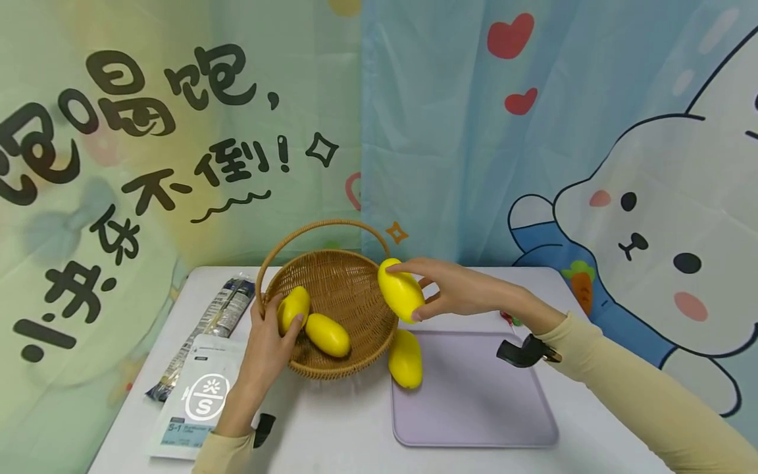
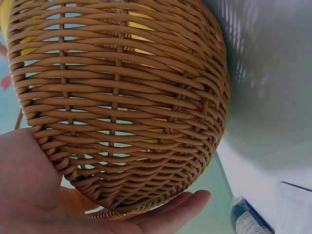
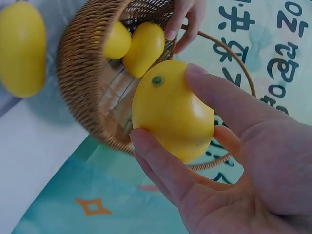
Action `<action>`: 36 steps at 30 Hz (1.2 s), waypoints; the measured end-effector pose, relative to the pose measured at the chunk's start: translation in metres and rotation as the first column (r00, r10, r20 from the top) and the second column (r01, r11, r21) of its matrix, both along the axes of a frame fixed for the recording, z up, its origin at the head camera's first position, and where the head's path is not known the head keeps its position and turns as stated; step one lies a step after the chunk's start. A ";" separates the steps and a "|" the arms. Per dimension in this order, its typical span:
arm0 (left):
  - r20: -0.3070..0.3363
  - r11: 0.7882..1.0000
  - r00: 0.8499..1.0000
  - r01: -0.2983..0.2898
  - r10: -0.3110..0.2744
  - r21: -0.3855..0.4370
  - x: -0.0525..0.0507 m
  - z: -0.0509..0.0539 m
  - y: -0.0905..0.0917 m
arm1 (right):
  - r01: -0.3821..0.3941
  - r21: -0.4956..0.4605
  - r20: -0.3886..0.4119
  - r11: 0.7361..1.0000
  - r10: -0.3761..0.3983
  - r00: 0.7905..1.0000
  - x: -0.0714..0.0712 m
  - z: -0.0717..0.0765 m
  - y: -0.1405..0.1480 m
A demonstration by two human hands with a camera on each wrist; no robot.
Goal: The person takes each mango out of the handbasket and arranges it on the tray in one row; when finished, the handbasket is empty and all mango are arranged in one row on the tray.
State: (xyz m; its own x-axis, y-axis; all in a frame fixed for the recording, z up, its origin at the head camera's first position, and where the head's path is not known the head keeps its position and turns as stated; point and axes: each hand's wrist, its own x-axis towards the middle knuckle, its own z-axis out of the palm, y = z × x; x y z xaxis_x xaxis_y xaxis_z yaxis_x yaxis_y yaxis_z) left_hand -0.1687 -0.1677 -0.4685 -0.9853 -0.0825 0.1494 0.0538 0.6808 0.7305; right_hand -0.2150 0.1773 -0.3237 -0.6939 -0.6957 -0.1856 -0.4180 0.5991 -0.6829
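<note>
In the head view a wicker basket (image 1: pixel 349 276) tilts with its opening facing the person. My left hand (image 1: pixel 260 349) grips its left rim; the thumb lies beside a yellow mango (image 1: pixel 294 308) inside. A second mango (image 1: pixel 328 335) lies in the basket too. The left wrist view has the woven outside of the basket (image 2: pixel 117 97) against the left hand (image 2: pixel 39 190). Between thumb and fingers, my right hand (image 1: pixel 458 288) holds another mango (image 1: pixel 400 291) at the basket's right rim, its green stem spot visible in the right wrist view.
Another mango (image 1: pixel 405 359) lies on the left edge of a light purple tray (image 1: pixel 480 395), right of the basket. On the left of the white table are a white pouch (image 1: pixel 204 388) and a long silvery package (image 1: pixel 227 313). A printed curtain (image 1: pixel 426 164) hangs behind.
</note>
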 end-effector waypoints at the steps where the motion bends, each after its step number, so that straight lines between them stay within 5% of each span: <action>1: 0.000 1.000 1.000 -0.002 0.002 0.001 0.000 0.000 0.000 | 0.014 0.003 -0.003 1.000 -0.014 1.000 0.001 -0.001 0.005; 17: 0.010 1.000 1.000 0.004 -0.004 0.019 0.001 -0.002 0.001 | 0.239 0.052 -0.010 0.970 -0.239 0.971 0.033 -0.071 0.080; 26: 0.025 1.000 1.000 -0.004 0.004 0.014 0.001 -0.001 -0.001 | 0.241 0.055 0.036 0.969 -0.243 0.969 0.043 -0.107 0.080; 36: 0.002 1.000 1.000 -0.006 0.006 0.019 0.000 -0.002 -0.002 | 0.239 0.046 0.021 0.970 -0.240 0.971 0.048 -0.128 0.074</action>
